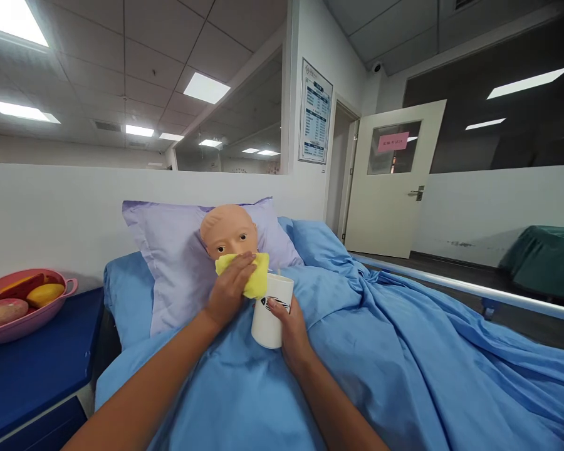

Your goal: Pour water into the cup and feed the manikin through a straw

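Observation:
A mannequin's head (228,228) rests against a lilac pillow (173,250) on the bed. My left hand (232,282) presses a yellow cloth (258,275) over the lower part of the mannequin's face, hiding its mouth. Close beside the cloth, my right hand (292,329) grips a white mug (267,329) with a dark printed pattern. The mug is slightly tilted above the blue quilt (357,351), and what is inside it cannot be seen.
A pink basket (32,321) of fruit stands on a dark blue bedside cabinet (42,369) at the left. A pale bed rail (474,291) runs along the right side. Beyond it is an open door (390,213) and a green-covered object (545,263).

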`<state>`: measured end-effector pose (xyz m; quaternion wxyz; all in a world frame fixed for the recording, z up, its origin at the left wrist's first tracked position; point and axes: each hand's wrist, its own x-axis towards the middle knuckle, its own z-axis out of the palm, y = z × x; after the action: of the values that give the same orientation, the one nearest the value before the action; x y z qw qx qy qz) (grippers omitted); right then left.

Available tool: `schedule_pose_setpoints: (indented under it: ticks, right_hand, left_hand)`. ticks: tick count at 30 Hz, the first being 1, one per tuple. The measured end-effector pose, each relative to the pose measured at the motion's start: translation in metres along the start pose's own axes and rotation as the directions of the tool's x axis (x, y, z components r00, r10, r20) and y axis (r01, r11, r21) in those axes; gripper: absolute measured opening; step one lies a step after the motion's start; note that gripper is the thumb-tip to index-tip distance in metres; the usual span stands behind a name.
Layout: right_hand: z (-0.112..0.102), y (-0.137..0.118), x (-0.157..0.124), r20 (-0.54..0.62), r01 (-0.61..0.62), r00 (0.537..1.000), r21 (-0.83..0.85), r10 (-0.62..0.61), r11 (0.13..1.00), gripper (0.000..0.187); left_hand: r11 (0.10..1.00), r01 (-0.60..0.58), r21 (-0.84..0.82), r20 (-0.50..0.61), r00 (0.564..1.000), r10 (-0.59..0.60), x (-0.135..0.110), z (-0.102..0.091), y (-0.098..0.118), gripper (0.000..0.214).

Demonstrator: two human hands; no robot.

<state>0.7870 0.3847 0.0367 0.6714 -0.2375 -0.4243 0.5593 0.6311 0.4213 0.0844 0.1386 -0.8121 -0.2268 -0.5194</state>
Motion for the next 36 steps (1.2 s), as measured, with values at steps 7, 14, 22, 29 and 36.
schedule_pose_setpoints:
  ticks: [7, 14, 22, 29, 36]
  right_hand:
    - [0.001, -0.001, -0.001, -0.003, 0.003, 1.0, -0.018, -0.003, 1.0, 0.056]
    - [-0.001, -0.002, -0.004, 0.099, -0.017, 0.995, -0.107, 0.028, 0.994, 0.053]
    - [-0.002, 0.002, -0.008, 0.206, -0.065, 0.973, -0.193, 0.105, 0.979, 0.054]
    - [0.006, -0.003, -0.012, 0.146, -0.094, 0.98, -0.251, 0.134, 0.963, 0.055]
    - [0.004, 0.0, -0.008, 0.161, -0.101, 0.975, -0.303, 0.155, 0.948, 0.052]
  left_hand:
    - [0.981, 0.192, -0.03, 0.145, 0.972, -0.186, -0.044, 0.01, -0.008, 0.037]
    - [0.372, 0.721, -0.584, -0.102, 0.389, -0.915, -0.056, -0.024, 0.03, 0.033]
    - [-0.398, 0.317, -0.861, 0.438, 0.066, -0.896, -0.087, -0.028, 0.032, 0.044]
    - [-0.429, 0.24, -0.871, 0.465, 0.118, -0.878, -0.103, -0.028, 0.03, 0.048]
    - [-0.448, 0.242, -0.86, 0.492, 0.164, -0.855, -0.105, -0.028, 0.031, 0.046]
